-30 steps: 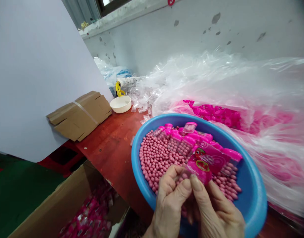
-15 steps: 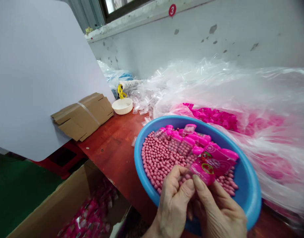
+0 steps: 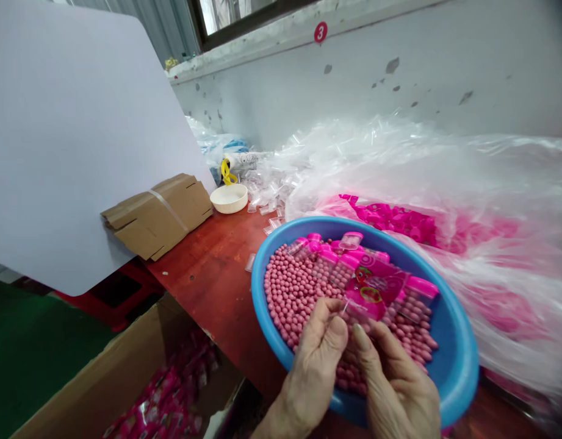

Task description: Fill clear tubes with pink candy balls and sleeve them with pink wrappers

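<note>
Both hands are over a blue basin (image 3: 459, 372) of small round pink candies (image 3: 287, 292). Between them is a printed pink plastic packet (image 3: 376, 283) with a strawberry picture and a clear end. My left hand (image 3: 310, 366) pinches that clear end at its left side. My right hand (image 3: 395, 378) grips it from the right, thumb and fingertips closed on the film. Whether anything is inside the packet I cannot tell. Small clear containers with pink caps (image 3: 345, 265) lie on the candies beyond the packet, several of them filled.
Bundled flat cardboard (image 3: 164, 213) and a white dish (image 3: 229, 199) sit on the red table (image 3: 216, 274). Clear plastic pieces (image 3: 266, 192) and a bag of pink caps (image 3: 395, 222) lie behind the basin. Below left, a carton (image 3: 97, 390) holds pink packets.
Both hands have shifted slightly left and drawn a little apart along the packet's clear end. The printed part has tilted away, uncovering a capped container and candies at right.
</note>
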Action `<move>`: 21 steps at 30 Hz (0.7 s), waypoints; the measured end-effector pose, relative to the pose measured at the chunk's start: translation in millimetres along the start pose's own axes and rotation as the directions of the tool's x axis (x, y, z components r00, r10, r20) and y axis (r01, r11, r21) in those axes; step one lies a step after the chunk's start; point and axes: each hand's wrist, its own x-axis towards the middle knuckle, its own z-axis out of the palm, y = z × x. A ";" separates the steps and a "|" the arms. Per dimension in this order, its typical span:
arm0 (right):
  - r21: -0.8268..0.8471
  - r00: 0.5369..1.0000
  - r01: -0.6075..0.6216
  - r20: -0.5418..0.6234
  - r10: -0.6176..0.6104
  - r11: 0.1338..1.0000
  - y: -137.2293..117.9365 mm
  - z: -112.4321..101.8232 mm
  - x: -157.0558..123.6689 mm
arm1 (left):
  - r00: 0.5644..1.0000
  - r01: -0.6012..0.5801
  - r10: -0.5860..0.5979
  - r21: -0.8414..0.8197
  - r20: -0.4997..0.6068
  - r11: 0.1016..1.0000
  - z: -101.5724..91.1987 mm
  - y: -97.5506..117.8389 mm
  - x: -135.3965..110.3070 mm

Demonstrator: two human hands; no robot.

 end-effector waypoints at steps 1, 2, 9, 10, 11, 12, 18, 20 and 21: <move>-0.016 1.000 0.011 0.015 -0.010 1.000 1.3 -1.3 0.8 | 0.999 -0.023 0.027 0.141 -0.023 0.990 -2.8 2.5 -0.5; -0.029 0.999 0.022 0.040 -0.021 0.999 2.9 -2.5 1.3 | 0.994 -0.069 0.090 0.283 -0.060 0.957 -5.6 5.8 -0.3; -0.046 0.966 0.030 0.259 -0.017 0.999 20.9 -7.0 6.1 | 0.998 -0.060 0.059 0.085 0.020 0.995 -13.0 22.7 17.9; -0.045 0.967 0.006 0.253 0.006 0.999 22.5 -7.2 6.9 | 0.999 -0.020 0.019 0.022 0.036 1.000 -12.1 20.7 20.9; -0.042 0.969 -0.012 0.248 0.022 0.999 23.2 -6.9 7.4 | 0.999 0.012 -0.010 -0.027 0.043 1.000 -10.9 18.0 23.6; -0.037 0.968 -0.021 0.250 0.029 0.999 22.7 -6.1 7.5 | 0.999 0.028 -0.026 -0.056 0.036 0.998 -9.4 15.0 25.8; -0.096 0.980 0.059 0.195 -0.040 0.994 9.9 5.5 -1.2 | 0.999 0.044 -0.048 -0.195 -0.015 0.980 0.9 7.3 30.6; -0.151 0.988 0.092 0.139 -0.071 0.984 8.8 6.7 -3.8 | 0.999 0.042 -0.045 -0.214 -0.009 0.976 3.2 7.3 28.8; -0.175 0.987 0.111 0.134 -0.088 0.978 9.8 6.2 -4.1 | 0.999 0.040 -0.043 -0.222 -0.008 0.974 4.1 6.6 27.2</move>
